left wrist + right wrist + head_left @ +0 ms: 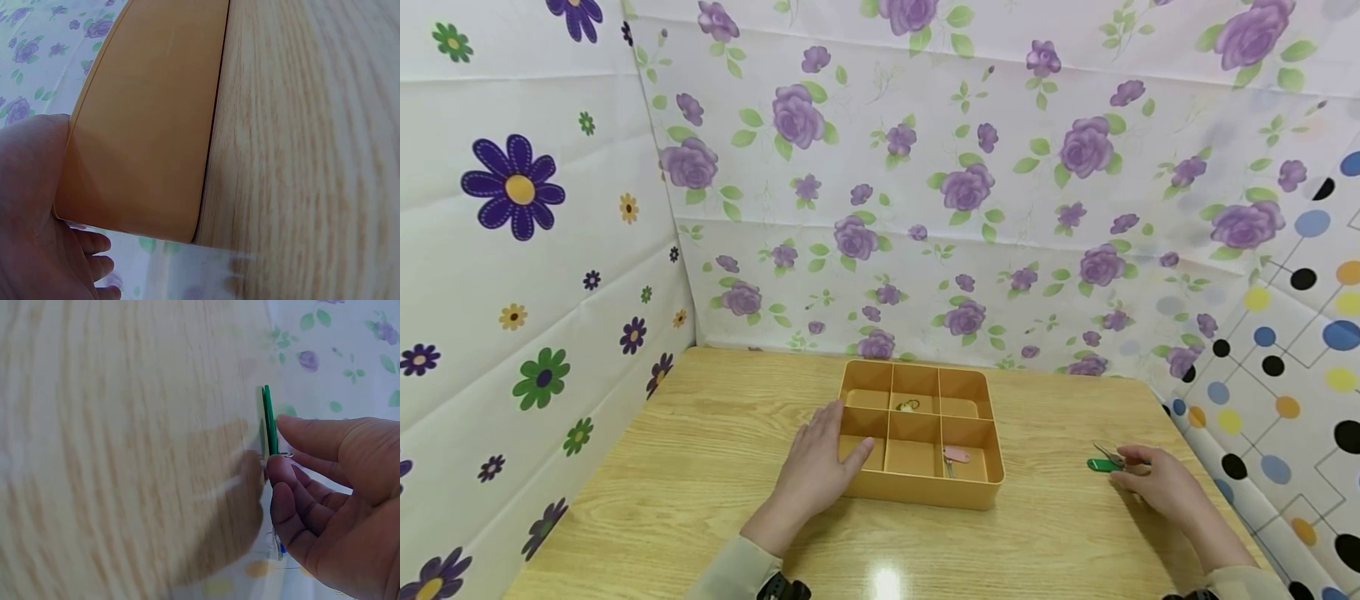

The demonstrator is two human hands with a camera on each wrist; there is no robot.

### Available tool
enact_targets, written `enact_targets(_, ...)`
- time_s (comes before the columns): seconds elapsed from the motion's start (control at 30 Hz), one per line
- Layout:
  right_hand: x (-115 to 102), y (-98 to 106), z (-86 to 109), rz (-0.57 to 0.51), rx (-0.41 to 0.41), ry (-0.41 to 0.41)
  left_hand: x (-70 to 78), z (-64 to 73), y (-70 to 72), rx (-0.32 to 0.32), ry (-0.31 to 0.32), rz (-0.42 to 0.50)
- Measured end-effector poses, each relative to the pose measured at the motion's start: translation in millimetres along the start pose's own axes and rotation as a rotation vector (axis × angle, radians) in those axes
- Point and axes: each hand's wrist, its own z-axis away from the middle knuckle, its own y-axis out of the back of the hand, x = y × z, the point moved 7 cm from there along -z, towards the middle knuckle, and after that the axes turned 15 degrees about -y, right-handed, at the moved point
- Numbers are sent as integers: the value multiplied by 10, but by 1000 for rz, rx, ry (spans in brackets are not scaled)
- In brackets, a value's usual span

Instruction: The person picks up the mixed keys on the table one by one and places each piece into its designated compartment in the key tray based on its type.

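Observation:
An orange organizer box [925,490] with several compartments stands on the table. My left hand [820,467] holds its left wall, thumb over the rim and fingers along the outside; the left wrist view shows the fingers [97,265] beyond the box's end. A pink key tag [956,454] with a key lies in the front right compartment, and a small key ring with a pale piece [908,406] in the back middle one. At the right, my right hand [1165,487] is at a green key tag [1103,465] on the table. Its thumb and forefinger, bent and apart, touch or nearly touch the tag.
A silver metal piece [1108,454] lies next to the green tag, and something blue [282,549] shows partly behind the fingers. The wooden table [700,467] ends at printed cloth walls [880,208] at the back and on both sides.

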Motion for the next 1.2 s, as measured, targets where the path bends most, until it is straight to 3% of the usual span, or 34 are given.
enact_targets(0.63,-30,-49,-78,26,53,88,10,-2,6,-4,-5,-4)
enact_targets(1.2,-18,-59,-112,27,45,25,18,-6,11,-2,-5,-5)
